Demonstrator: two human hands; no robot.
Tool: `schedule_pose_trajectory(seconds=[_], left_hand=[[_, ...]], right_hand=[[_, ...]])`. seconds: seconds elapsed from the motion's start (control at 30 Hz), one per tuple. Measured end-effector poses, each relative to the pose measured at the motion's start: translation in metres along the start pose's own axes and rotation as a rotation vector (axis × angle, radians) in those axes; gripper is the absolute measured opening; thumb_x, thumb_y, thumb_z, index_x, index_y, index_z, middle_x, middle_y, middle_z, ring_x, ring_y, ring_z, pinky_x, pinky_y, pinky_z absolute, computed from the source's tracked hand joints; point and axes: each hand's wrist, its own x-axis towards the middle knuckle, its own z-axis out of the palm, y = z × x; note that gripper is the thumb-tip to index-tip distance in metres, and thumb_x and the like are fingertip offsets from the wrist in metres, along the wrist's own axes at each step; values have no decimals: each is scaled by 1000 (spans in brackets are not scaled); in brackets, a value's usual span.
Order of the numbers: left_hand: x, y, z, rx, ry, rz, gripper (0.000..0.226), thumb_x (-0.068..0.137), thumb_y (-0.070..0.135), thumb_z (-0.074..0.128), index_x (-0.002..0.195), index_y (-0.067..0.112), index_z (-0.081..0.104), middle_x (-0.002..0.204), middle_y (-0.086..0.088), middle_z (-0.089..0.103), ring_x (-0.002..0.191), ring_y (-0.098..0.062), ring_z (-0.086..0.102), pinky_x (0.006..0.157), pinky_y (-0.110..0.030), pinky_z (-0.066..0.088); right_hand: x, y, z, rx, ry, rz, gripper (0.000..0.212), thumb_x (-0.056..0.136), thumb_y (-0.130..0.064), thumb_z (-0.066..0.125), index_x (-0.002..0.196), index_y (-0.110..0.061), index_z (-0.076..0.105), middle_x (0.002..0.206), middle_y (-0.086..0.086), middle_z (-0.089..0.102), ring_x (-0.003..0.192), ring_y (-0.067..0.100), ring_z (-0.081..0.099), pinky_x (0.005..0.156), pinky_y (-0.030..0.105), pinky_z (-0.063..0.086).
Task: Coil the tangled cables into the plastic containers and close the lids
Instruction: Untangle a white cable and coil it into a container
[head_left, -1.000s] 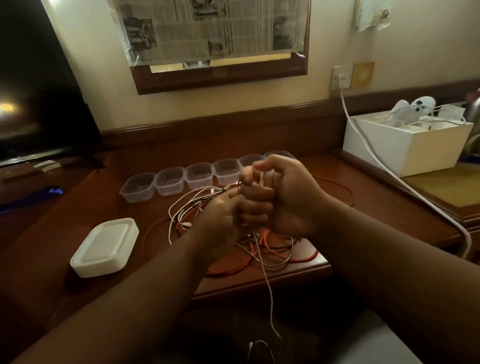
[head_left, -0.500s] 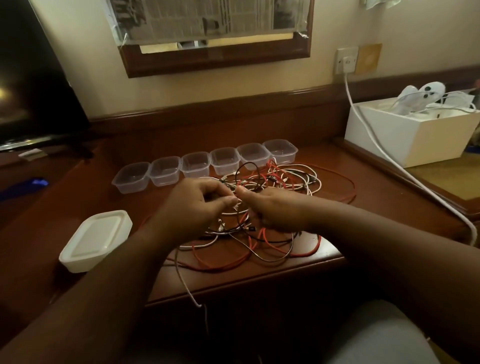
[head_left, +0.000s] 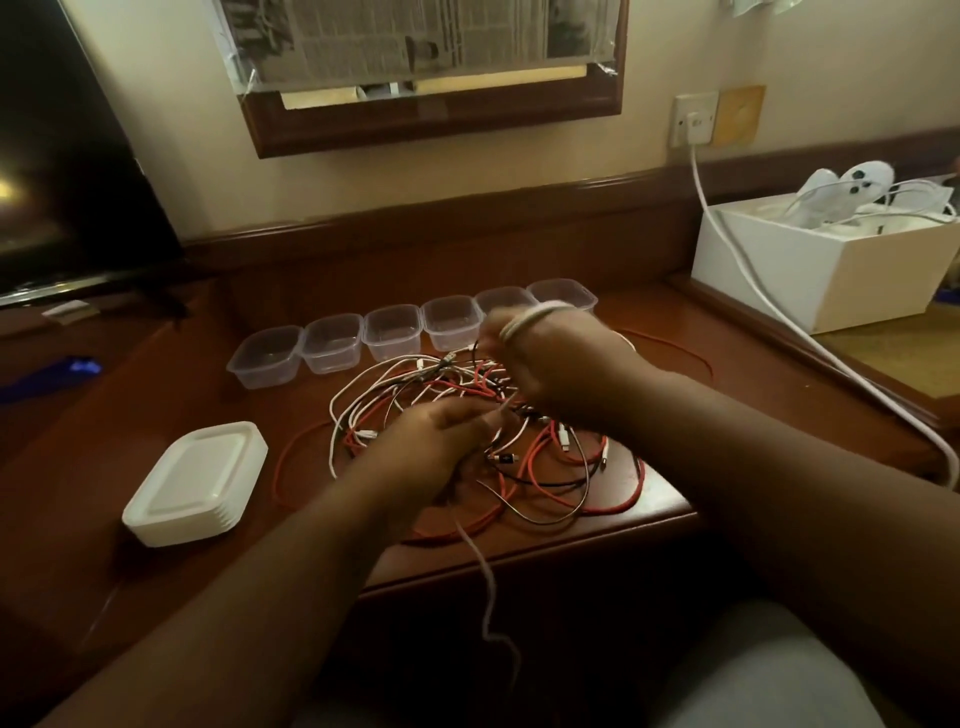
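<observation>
A tangle of white, red and black cables (head_left: 415, 410) lies on the wooden desk (head_left: 670, 374). Behind it stands a row of several clear plastic containers (head_left: 332, 343), all without lids. My right hand (head_left: 561, 364) is raised over the tangle with loops of a white cable (head_left: 530, 319) wound round its fingers. My left hand (head_left: 441, 431) sits lower and pinches the same white cable, whose free end (head_left: 488, 587) hangs down over the desk's front edge. A stack of white lids (head_left: 197, 483) rests at the left.
A white box (head_left: 831, 270) with chargers stands at the right, and a thick white lead (head_left: 748, 280) runs from the wall socket (head_left: 693, 122) past it. A dark screen (head_left: 67, 171) fills the left. A framed mirror (head_left: 431, 119) hangs on the wall.
My right hand has lifted from the tangle with white cable wound round its fingers. My left hand has shifted right and down along that cable. The view has tilted down.
</observation>
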Motion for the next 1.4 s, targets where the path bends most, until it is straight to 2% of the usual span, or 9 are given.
schedule_pose_trajectory(seconds=[0.17, 0.37, 0.53, 0.7, 0.8, 0.97, 1.1, 1.27, 1.4], left_hand=[[7, 20, -30, 394, 132, 286, 15, 83, 28, 73, 85, 13, 71, 76, -3, 71, 65, -17, 65, 60, -30, 53], [9, 7, -9, -581, -65, 10, 25, 81, 36, 65, 63, 19, 64, 51, 5, 41, 41, -6, 34, 46, -21, 28], [1, 6, 14, -359, -64, 34, 21, 74, 37, 66, 80, 20, 76, 56, 1, 49, 49, -11, 42, 51, -24, 38], [11, 11, -13, 398, 120, 247, 10, 88, 34, 70, 93, 26, 72, 65, 5, 64, 55, -8, 58, 58, -28, 50], [14, 12, -28, 563, 205, 358, 5, 88, 24, 73, 85, 20, 72, 76, 2, 70, 69, -10, 67, 61, -28, 54], [11, 6, -23, -257, 31, 195, 13, 73, 30, 73, 75, 18, 71, 58, 2, 54, 45, -8, 44, 41, -17, 31], [9, -7, -7, -484, 75, 98, 19, 76, 34, 65, 75, 17, 71, 58, -2, 49, 41, -7, 40, 42, -19, 30], [1, -19, 8, -227, -41, 67, 23, 95, 31, 56, 105, 21, 73, 58, -1, 49, 47, -12, 41, 47, -25, 34], [-2, -11, -2, 215, -43, 161, 18, 100, 28, 54, 107, 32, 70, 54, 11, 55, 49, -7, 47, 49, -23, 35]], right_hand=[[-14, -12, 14, 584, -402, 429, 70, 102, -59, 20, 72, -10, 61, 51, -5, 51, 44, 9, 47, 49, 24, 32], [-19, -34, -6, 2341, -445, 72, 53, 101, -37, 23, 97, -1, 62, 47, -1, 47, 36, 11, 39, 42, 22, 34], [-4, -33, -23, 1323, 321, 126, 36, 106, -31, 33, 105, -10, 62, 70, 4, 59, 58, 14, 55, 56, 28, 48], [-1, -18, -5, 63, 72, 132, 35, 105, -35, 41, 71, -28, 48, 65, -6, 49, 57, 6, 47, 56, 22, 35], [-6, -21, 3, 121, -275, 236, 44, 107, -44, 27, 94, -19, 61, 71, 2, 54, 65, 16, 51, 60, 32, 44], [-14, -10, 3, 1844, -758, 298, 62, 101, -50, 25, 64, -10, 54, 43, -2, 31, 34, 11, 26, 39, 20, 22], [-13, -25, -10, 2307, -288, 72, 43, 99, -32, 32, 89, -5, 63, 57, -1, 44, 48, 10, 39, 49, 23, 37], [-8, -18, -3, 1489, 409, 131, 32, 107, -26, 32, 119, -10, 58, 76, 0, 59, 70, 13, 59, 71, 27, 54], [-10, -7, 15, 224, 276, 63, 27, 103, -29, 46, 93, -15, 66, 76, -4, 62, 68, 10, 58, 65, 31, 49]])
